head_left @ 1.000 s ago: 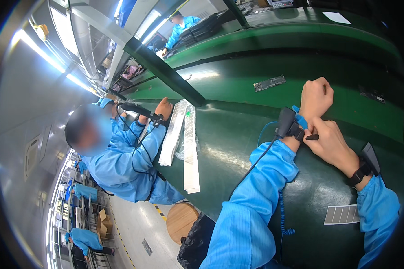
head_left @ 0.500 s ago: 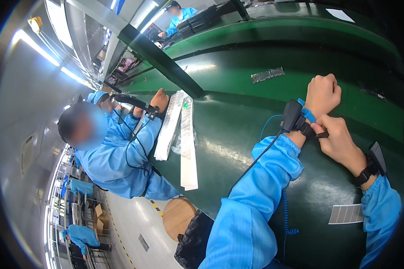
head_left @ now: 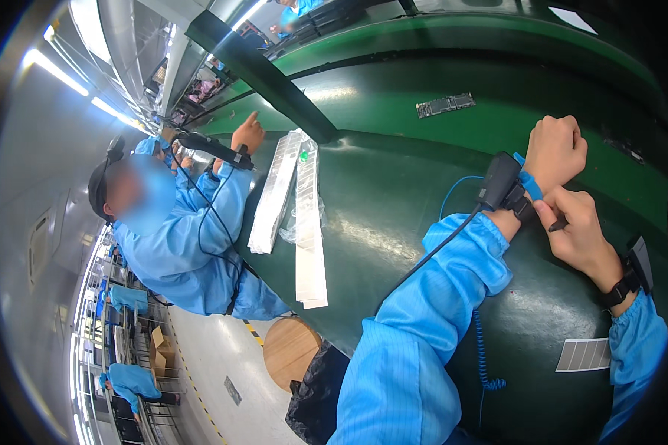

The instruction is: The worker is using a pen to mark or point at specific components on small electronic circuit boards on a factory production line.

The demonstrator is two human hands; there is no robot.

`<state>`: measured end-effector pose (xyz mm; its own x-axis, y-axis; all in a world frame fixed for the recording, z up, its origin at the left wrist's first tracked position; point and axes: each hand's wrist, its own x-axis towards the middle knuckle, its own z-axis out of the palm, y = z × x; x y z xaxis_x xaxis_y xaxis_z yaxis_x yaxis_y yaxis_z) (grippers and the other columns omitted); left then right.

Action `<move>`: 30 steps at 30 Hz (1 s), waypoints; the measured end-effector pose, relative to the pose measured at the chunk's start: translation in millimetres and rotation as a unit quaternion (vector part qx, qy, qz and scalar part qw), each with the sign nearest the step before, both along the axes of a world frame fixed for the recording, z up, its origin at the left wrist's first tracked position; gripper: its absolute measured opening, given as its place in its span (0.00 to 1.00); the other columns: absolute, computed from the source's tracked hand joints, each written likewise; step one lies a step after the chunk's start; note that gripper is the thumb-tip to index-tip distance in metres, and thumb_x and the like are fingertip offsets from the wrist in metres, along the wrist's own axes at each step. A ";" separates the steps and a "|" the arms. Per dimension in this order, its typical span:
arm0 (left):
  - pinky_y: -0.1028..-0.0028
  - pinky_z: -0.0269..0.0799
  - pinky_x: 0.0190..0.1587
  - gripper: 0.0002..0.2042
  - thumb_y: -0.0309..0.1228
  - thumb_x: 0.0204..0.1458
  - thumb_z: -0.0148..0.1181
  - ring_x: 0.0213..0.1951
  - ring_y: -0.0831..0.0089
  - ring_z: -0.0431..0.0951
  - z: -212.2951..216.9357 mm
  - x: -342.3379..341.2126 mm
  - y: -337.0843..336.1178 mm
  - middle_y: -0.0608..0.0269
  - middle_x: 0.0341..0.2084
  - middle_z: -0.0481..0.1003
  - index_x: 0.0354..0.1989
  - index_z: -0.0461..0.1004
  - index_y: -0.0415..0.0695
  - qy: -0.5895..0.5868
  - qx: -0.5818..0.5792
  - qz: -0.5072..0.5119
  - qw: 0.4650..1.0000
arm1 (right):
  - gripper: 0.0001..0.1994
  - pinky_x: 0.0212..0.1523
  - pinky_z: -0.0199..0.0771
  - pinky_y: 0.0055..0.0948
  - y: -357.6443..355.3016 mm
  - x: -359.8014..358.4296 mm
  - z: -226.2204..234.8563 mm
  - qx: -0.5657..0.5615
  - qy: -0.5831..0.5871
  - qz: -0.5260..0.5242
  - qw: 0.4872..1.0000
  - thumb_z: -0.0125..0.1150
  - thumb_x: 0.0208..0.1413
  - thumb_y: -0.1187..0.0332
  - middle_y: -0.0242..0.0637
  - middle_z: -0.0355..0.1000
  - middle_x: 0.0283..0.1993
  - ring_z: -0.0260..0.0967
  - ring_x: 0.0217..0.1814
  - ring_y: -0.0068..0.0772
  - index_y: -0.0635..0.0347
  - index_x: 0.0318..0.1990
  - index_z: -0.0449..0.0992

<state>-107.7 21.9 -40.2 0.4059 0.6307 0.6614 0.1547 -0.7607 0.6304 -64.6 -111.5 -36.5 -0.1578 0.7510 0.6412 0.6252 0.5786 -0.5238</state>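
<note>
My left hand (head_left: pixel 558 154) is curled into a loose fist over the green bench, back of the hand up. Around its wrist sit a blue wrist strap (head_left: pixel 529 185) and a black device (head_left: pixel 501 182) on a black band. My right hand (head_left: pixel 580 231) is closed in a pinch at the edge of the blue strap, just below the left hand. A short black piece (head_left: pixel 558 224) shows at its fingers; whether it belongs to a strap I cannot tell. A second black device (head_left: pixel 637 271) is strapped to my right wrist.
A narrow circuit board (head_left: pixel 445 105) lies on the green strip ahead. A sheet of grey labels (head_left: pixel 583 354) is by my right sleeve. Long white strips (head_left: pixel 309 245) lie to the left, near a co-worker's hand (head_left: pixel 249 133). A coiled blue cord (head_left: pixel 484 363) hangs near my left arm.
Both my hands have shifted slightly right together, the right still pinching at the left wrist. The co-worker's hand has moved left and up, away from the white strips.
</note>
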 end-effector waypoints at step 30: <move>0.60 0.78 0.32 0.07 0.29 0.51 0.60 0.28 0.48 0.83 -0.4 -77.7 26.8 0.43 0.25 0.80 0.32 0.84 0.41 0.069 0.061 0.099 0.991 | 0.21 0.16 0.54 0.21 -108.0 71.1 109.8 -0.096 0.217 -0.124 0.963 0.50 0.72 0.61 0.28 0.65 0.17 0.56 0.13 0.18 0.64 0.27 0.76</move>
<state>-185.4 48.7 -40.6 0.3736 0.6258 0.6847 0.3872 -0.7760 0.4979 6.5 -219.5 73.3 0.2939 0.8426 0.4512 0.4300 0.3051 -0.8497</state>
